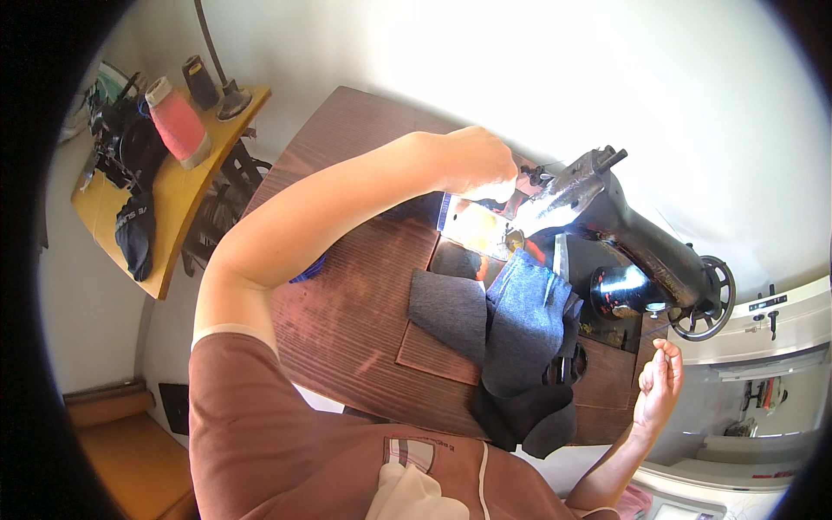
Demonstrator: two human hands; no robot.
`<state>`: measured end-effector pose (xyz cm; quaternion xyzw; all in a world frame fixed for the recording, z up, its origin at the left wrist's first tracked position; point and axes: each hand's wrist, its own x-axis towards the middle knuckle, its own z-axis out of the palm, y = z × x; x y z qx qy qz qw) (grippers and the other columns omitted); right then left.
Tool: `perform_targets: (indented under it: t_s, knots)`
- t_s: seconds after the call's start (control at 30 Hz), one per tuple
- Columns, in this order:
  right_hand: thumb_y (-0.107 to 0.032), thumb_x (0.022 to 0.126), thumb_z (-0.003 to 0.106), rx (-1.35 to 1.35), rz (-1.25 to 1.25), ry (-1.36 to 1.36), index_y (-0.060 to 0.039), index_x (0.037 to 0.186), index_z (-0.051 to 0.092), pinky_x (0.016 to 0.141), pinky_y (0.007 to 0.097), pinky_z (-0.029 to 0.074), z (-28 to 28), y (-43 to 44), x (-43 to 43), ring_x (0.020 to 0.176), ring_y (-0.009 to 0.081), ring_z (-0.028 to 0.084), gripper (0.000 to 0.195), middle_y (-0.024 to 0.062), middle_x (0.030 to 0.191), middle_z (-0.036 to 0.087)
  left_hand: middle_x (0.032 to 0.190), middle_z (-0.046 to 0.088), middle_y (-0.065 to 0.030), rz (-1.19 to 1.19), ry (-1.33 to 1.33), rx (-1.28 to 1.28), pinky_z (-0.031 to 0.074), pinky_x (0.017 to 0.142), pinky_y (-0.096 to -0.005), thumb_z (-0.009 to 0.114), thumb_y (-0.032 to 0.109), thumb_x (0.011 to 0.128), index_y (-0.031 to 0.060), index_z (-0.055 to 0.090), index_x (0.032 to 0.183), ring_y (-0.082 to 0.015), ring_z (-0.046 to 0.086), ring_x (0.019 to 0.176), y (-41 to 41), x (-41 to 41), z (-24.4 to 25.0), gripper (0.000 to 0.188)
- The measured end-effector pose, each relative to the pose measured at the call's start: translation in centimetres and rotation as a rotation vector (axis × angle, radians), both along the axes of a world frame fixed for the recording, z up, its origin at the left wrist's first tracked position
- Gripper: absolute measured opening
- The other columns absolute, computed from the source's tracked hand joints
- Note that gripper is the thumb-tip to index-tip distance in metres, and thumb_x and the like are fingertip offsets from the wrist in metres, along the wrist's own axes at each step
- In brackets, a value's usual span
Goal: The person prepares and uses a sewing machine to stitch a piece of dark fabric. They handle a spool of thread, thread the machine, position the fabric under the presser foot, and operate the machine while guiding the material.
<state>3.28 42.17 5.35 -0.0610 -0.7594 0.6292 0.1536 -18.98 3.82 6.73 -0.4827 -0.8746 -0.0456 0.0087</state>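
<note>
A black sewing machine [643,240] with a handwheel stands on a brown wooden table. My left hand [481,162] is curled beside the needle end of the machine, above the lit metal bed plate [474,227]; its fingertips are hidden. Blue-grey fabric [530,318] lies from the needle area towards my body, its darker end hanging over the table's near edge. A grey fabric piece [448,312] spreads to its left. Below the handwheel, my right hand [656,387] is raised with thumb and fingers close together. A thin thread passes near its fingertips; whether they pinch it is unclear.
At the left, a yellow-topped table [227,140] bears a pink thread cone [177,123], a dark cone [200,81], another black machine [130,136] and a dark cloth item [135,234]. A white wall rises behind the machine. An orange-brown seat [133,448] stands lower left.
</note>
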Motion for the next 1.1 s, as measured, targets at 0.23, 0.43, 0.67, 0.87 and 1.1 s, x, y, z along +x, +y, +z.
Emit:
perform_targets:
  t_s: [0.23,0.43,0.67,0.87,1.1]
  knots:
    - [-0.015,0.097,0.054,-0.052,0.01,0.053,-0.0054,0.109,0.058,0.043,0.0172,0.021,0.5,-0.5,-1.0,0.049,-0.001,0.03,0.016,-0.0079,0.066,0.041,0.081,0.067,-0.0043,0.005,-1.042,0.895,0.05,0.072,-0.0279,0.062,0.019,0.091,0.0025,0.069,0.099,-0.0117,0.063,0.076,-2.4,0.2,1.1,0.019]
    - [-0.018,0.098,0.053,0.016,-0.137,0.124,-0.0057,0.109,0.059,0.044,0.0169,0.02,1.3,-0.6,-2.3,0.05,-0.0014,0.03,0.018,-0.0084,0.063,0.038,0.085,0.067,-0.0039,0.085,-1.135,1.202,0.048,0.068,-0.0248,0.063,0.016,0.089,0.0041,0.07,0.096,-0.0121,0.06,0.071,-1.4,2.2,1.9,0.015]
    - [-0.01,0.094,0.057,0.711,-0.314,0.247,-0.0055,0.11,0.063,0.051,0.0213,0.035,2.8,-1.0,-1.5,0.066,0.008,0.051,0.018,0.0015,0.084,0.06,0.084,0.069,-0.0025,0.003,-0.646,0.774,0.05,0.064,-0.0266,0.058,0.016,0.092,0.0058,0.069,0.099,-0.0101,0.061,0.062,-4.0,11.2,4.6,0.016]
    - [-0.003,0.085,0.065,0.979,-0.163,0.587,-0.0051,0.105,0.066,0.072,0.0285,0.047,5.8,-7.8,0.4,0.091,0.023,0.06,0.021,0.0079,0.102,0.064,0.063,0.06,-0.0082,0.222,0.145,0.496,0.049,0.054,-0.0375,0.063,0.013,0.084,0.0093,0.066,0.088,-0.0255,0.063,0.062,-3.6,17.3,3.4,0.006]
    - [-0.002,0.072,0.071,1.052,0.5,0.848,-0.0047,0.101,0.067,0.085,0.0365,0.051,5.0,-19.3,-3.5,0.103,0.0251,0.06,0.029,0.0075,0.108,0.063,0.07,0.063,-0.0087,0.19,0.027,0.61,0.049,0.057,-0.0361,0.07,0.01,0.079,0.0052,0.066,0.087,-0.0265,0.062,0.064,-2.1,20.4,2.5,0.01]
